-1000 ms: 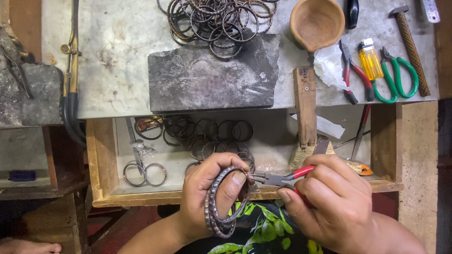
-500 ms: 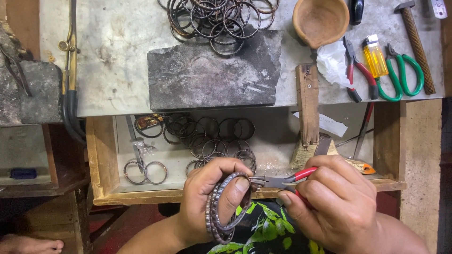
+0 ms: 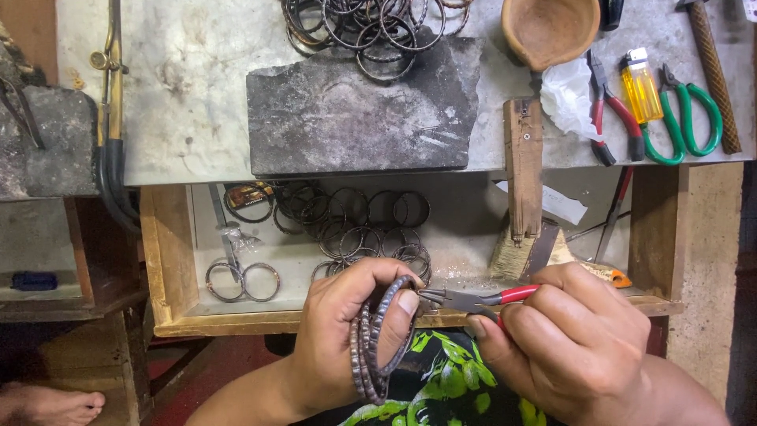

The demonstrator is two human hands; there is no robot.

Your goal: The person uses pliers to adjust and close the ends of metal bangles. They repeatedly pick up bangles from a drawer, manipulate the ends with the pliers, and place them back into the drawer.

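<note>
My left hand (image 3: 347,331) grips a stack of dark twisted-wire bangles (image 3: 377,339), held upright in front of the open drawer. My right hand (image 3: 568,339) holds red-handled pliers (image 3: 473,300). The pliers' metal jaws point left and touch the top bangle beside my left thumb. Both hands are low in the head view, above a lap in green leaf-print cloth.
The wooden drawer (image 3: 169,260) holds several loose bangles (image 3: 355,221), scissors and a brush (image 3: 524,237). On the bench above lie a grey stone slab (image 3: 355,110), a bangle pile (image 3: 371,28), a clay bowl (image 3: 548,28), a yellow lighter (image 3: 643,83), green-handled pliers (image 3: 686,118) and a hammer (image 3: 714,67).
The view has shifted slightly. My hands keep the same grip, with the pliers still at the bangles; the jaws have edged a little closer to my left thumb.
</note>
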